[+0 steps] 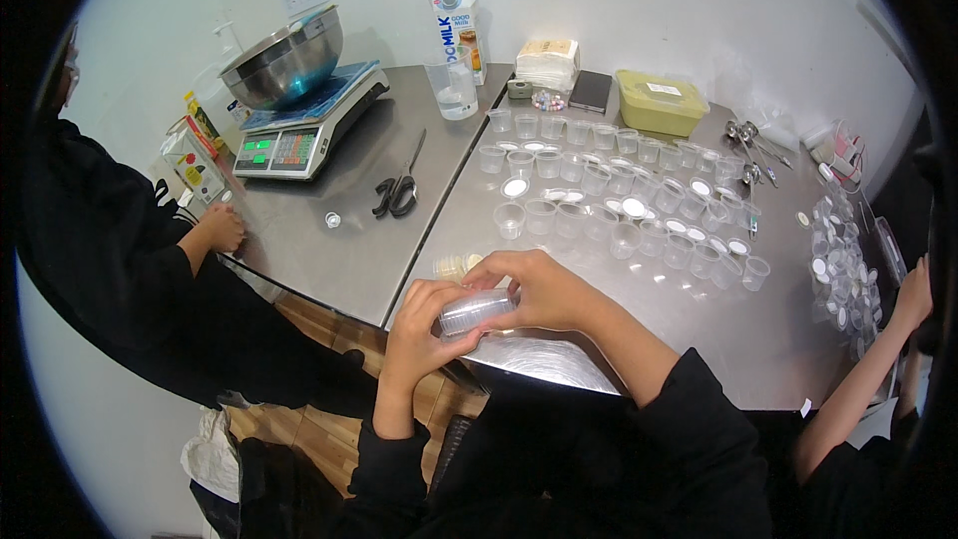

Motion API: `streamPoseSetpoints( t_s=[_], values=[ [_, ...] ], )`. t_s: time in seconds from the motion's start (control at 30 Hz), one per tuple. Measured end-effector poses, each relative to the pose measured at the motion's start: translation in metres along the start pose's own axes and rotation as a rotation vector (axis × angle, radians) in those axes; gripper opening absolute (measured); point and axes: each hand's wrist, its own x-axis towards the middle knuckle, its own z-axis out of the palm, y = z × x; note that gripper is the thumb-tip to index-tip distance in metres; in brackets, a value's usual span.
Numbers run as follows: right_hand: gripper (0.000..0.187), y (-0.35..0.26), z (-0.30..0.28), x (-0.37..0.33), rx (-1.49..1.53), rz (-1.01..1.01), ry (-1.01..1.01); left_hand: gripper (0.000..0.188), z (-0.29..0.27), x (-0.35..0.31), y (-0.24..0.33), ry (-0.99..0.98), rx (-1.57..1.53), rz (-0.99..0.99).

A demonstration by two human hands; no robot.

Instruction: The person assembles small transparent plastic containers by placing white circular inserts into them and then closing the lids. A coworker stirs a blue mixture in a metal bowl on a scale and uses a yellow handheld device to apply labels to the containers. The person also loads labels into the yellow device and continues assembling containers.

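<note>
Between both hands, just over the table's near edge, lies a sideways stack of clear plastic cups (pixel 477 311), nested together. My left hand (pixel 417 331) wraps the stack's left end. Across the top and right end curve the fingers of my right hand (pixel 544 291). Right behind the stack, partly covered by my fingers, is a pale yellowish stack (pixel 454 266), its kind unclear. Farther back, clear cups (pixel 626 240) stand in several slanting rows. White oval-labelled lids (pixel 634 207) show among them.
A scale (pixel 309 140) bears a metal bowl (pixel 284 65). Scissors (pixel 401 190) lie left of the table seam. Far back are a measuring jug (pixel 454 90) and a green box (pixel 659 105). Another person's hand (pixel 218 228) rests left; a co-worker's hand (pixel 913 294) is by piled cups (pixel 843 274).
</note>
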Motion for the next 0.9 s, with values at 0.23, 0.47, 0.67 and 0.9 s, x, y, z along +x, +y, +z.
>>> streamPoseSetpoints(
  t_s=[0.23,0.47,0.67,0.9],
  values=[
    [0.044,0.004,-0.010,-0.004,-0.228,-0.042,0.027,0.044,-0.006,-0.005,-0.008,0.036,0.017,-0.031],
    [0.014,-0.007,-0.027,0.000,0.031,-0.119,0.319,0.045,-0.013,-0.015,-0.014,0.103,0.029,-0.094],
    [0.018,0.016,-0.003,0.061,-0.388,-0.222,0.541,0.045,-0.012,-0.015,-0.013,0.109,0.049,-0.092],
    [0.016,0.042,0.000,0.067,-0.769,-0.187,0.407,0.045,-0.013,-0.014,-0.011,0.108,0.048,-0.090]
  ],
)
